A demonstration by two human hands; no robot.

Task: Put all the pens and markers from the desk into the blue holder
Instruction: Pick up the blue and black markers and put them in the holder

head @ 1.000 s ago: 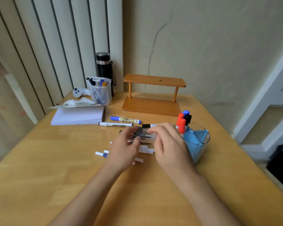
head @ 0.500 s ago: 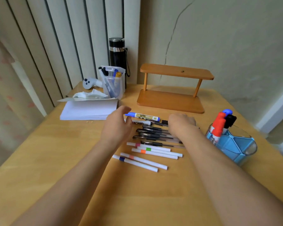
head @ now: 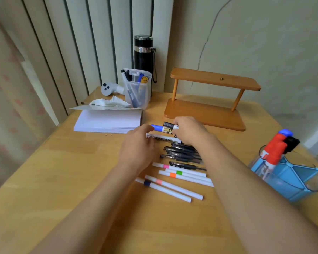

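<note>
My right hand (head: 189, 132) is closed over the right ends of a blue-capped marker (head: 161, 128) and a black-capped marker (head: 168, 124) at the far end of the row. My left hand (head: 139, 146) rests beside them. Its thumb is at the blue cap and its fingers are against the left end of a white whiteboard marker (head: 162, 139). Several black pens (head: 182, 153) and white slim pens with coloured bands (head: 182, 176) lie in a row nearer me. The blue holder (head: 292, 182) stands at the right with red, blue and black markers (head: 275, 148) in it.
A wooden two-tier stand (head: 206, 110) sits behind the pens. At the back left are a paper stack (head: 108, 121), a clear cup of pens (head: 137, 92), a black flask (head: 143, 52), a grey controller (head: 108, 88) and a crumpled tissue (head: 108, 102).
Both hands have moved away from me, from the black pens to the markers at the far end of the row. The right hand has closed over the blue-capped and black-capped markers.
</note>
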